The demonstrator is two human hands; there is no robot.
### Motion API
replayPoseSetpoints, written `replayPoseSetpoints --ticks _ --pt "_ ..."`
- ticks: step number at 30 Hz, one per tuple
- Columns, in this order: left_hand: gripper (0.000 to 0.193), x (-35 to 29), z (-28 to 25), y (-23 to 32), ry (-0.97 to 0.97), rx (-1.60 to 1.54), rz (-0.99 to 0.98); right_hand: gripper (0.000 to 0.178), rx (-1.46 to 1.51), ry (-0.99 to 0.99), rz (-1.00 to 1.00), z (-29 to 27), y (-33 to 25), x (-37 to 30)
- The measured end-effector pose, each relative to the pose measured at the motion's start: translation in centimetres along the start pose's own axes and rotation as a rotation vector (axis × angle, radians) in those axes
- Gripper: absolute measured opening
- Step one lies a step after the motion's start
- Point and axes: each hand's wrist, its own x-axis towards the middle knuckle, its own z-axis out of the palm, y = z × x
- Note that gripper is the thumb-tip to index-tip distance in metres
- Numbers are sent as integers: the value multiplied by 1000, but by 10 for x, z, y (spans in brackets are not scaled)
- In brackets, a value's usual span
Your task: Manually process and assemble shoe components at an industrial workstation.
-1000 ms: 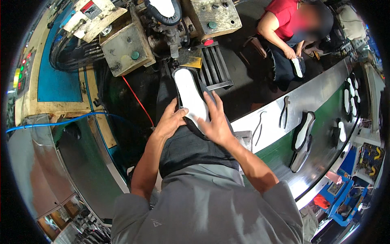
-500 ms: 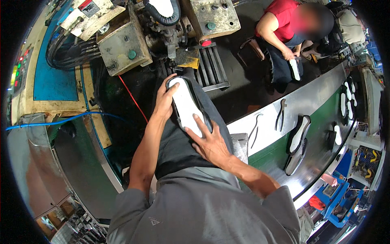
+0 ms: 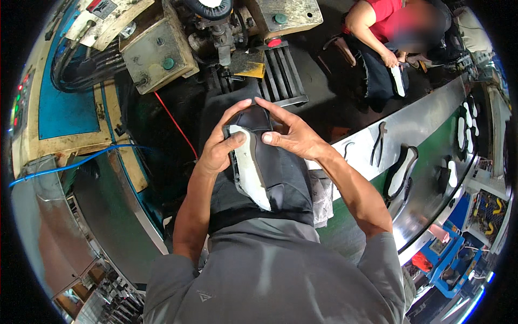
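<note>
A black shoe upper (image 3: 263,156) with a white bottom (image 3: 248,167) rests over my thighs, its toe end away from me. It lies tilted, so the white bottom shows toward the left and the black side toward the right. My left hand (image 3: 218,149) grips the toe end from the left, its thumb on the white bottom. From the right, my right hand (image 3: 295,138) closes round the same end, thumb on the black side. The fingertips of both hands nearly meet at the far tip.
A steel and green conveyor (image 3: 421,124) at the right bears pincers (image 3: 379,144), a hooked tool (image 3: 348,150) and several similar shoes (image 3: 403,171). Machine boxes (image 3: 159,48) with green buttons stand ahead. A co-worker (image 3: 372,27) in red sits far right. A blue hose (image 3: 81,160) crosses the left.
The shoe has tipped, its white bottom turning leftward and its black side coming into view. My right hand has moved from the heel end to the toe end.
</note>
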Motion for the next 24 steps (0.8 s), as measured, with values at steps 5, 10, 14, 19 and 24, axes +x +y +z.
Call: replayPoseSetpoints --ticks 5,10,14,19,24 --pt "76 -3 2 -1 35 156 2 97 -13 -38 15 1 -7 8" --pt "82 6 13 0 29 46 -183 101 -19 41 115 -7 1 12" --pt "77 6 -1 -28 44 -354 -173 96 235 57 71 -20 32 3" --pt "62 -2 10 -41 167 -3 -114 91 182 94 102 -8 28 3" --pt "57 -1 14 -39 202 445 -75 86 183 95 109 -5 37 3"
